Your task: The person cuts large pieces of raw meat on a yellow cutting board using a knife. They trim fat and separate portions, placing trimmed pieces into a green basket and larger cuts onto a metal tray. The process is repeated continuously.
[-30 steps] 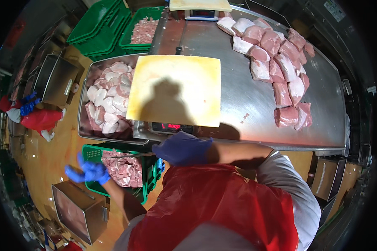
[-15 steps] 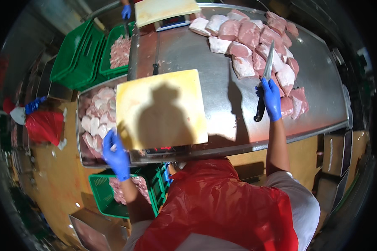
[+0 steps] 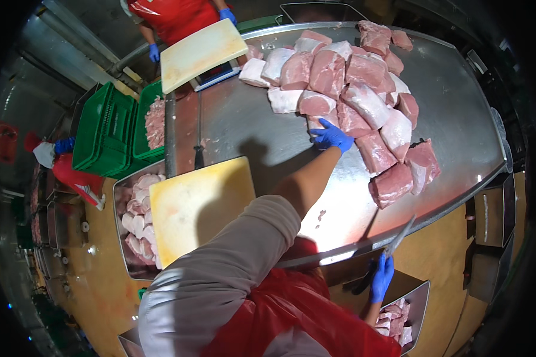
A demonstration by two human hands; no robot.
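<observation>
My left hand (image 3: 332, 138), in a blue glove, reaches across the table with its fingers spread over a piece of raw pork (image 3: 323, 121) at the near side of a heap. My right hand (image 3: 382, 278), also blue-gloved, is closed round a knife (image 3: 401, 235) just off the table's front edge. The blade slants up and to the right, while the dark handle partly shows beside the hand. Several thick pink pork pieces with white fat make up the heap. Closest to me in it lies a dark pink piece (image 3: 392, 184).
A yellowed cutting board (image 3: 190, 208) lies left on the steel table (image 3: 458, 119), beside a metal tub (image 3: 138, 275) of meat. Another board (image 3: 202, 53) tops a scale at the far left. Green crates (image 3: 104, 134) stand beyond the tub; another worker (image 3: 173, 21) stands across.
My left hand has gone from beside the meat tub to the pork heap. My right hand has drawn the knife back from the heap past the table edge. The view has shifted.
</observation>
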